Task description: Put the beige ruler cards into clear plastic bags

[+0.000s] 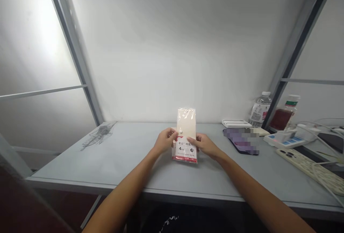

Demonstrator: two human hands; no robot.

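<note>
A flat clear packet (pixel 186 151) with a cream upper part and a white and red label stands upright above the grey desk, its printed face towards me. My left hand (pixel 166 140) grips its left edge, thumb on the front near a small white button. On the right edge my right hand (pixel 204 144) is closed as well, with the thumb over the label. The fingers behind the packet are mostly hidden.
On the right of the desk (pixel 107 168) lie a purple item (pixel 240 141), a white case (pixel 236 124), a power strip (pixel 285 140), a phone (pixel 309 165) and cables. Two bottles, one clear (pixel 260 109), one red (pixel 282 116), stand behind. A sketch (pixel 99 134) marks the left.
</note>
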